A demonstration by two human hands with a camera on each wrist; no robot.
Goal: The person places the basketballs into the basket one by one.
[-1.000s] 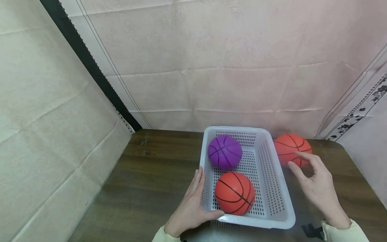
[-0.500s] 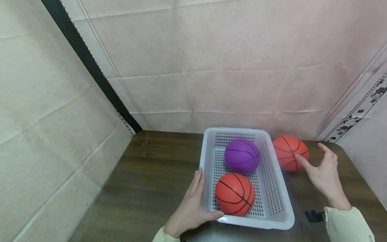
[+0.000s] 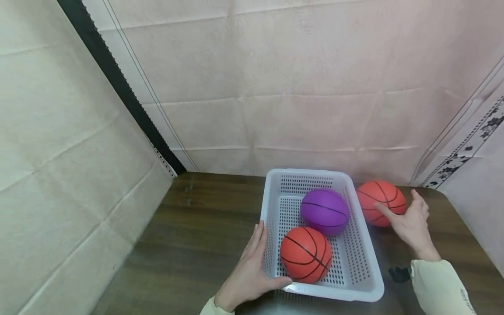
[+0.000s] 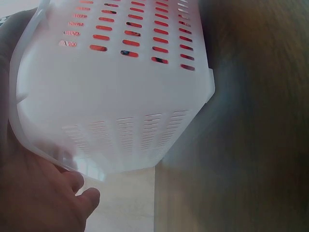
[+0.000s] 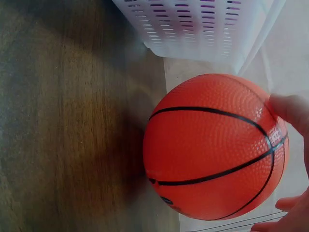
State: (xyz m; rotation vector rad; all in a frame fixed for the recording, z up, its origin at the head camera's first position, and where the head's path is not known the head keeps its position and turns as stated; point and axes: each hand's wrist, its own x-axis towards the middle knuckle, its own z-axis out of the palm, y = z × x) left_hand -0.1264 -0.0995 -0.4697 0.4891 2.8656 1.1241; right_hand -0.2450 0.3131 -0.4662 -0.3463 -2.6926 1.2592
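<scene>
A white plastic basket (image 3: 275,173) with slotted walls stands on the table. My left hand (image 3: 252,271) rests at its near-left corner, fingers straight along the left side and thumb on the near rim. Inside sit a purple toy basketball (image 3: 324,210) and an orange toy basketball (image 3: 305,253), the orange one nearer. Outside, just right of the basket's far end, another orange basketball (image 3: 379,197) lies on the table. My right hand (image 3: 411,221) is spread beside that ball, its thumb at the ball's surface. In the right wrist view, the fingers (image 5: 287,203) stand apart from the ball (image 5: 212,150).
The dark wooden table (image 3: 189,245) runs up to a pale cloth wall (image 3: 307,122) close behind the basket. More cloth rises at the left (image 3: 78,175) and the right (image 3: 480,197), near the right hand's ball. A black strap piece (image 3: 399,274) hangs by the right sleeve.
The purple ball has rolled rightward and nearer inside the basket. My right hand moved right, round to the outer ball's side, and its thumb now meets the ball. The left hand stays put.
</scene>
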